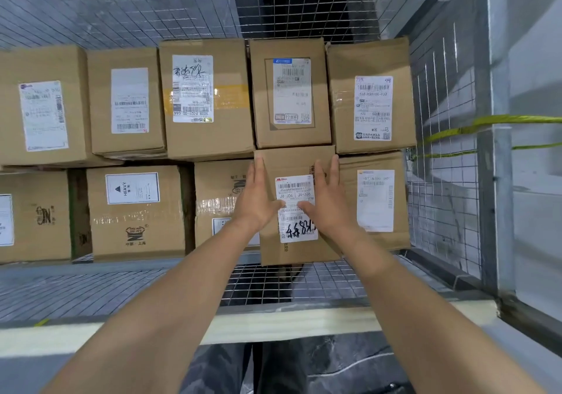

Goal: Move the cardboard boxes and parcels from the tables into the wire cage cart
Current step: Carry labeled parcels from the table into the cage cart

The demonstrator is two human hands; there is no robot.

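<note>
Wire cage cart [319, 284]; box [293, 162] upright lengthwise, left hand [255, 202], right hand [330, 202] flat on it

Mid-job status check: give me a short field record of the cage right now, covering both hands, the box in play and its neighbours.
place: wire cage cart, seen from above
box in play: small cardboard box, white label marked J4-J06
left hand: flat on its labelled face, fingers straight
right hand: the same, on the other side of the label
right neighbour: labelled box
left neighbour: taped box
further left: HEAVY box
grip: none, palms only
</note>
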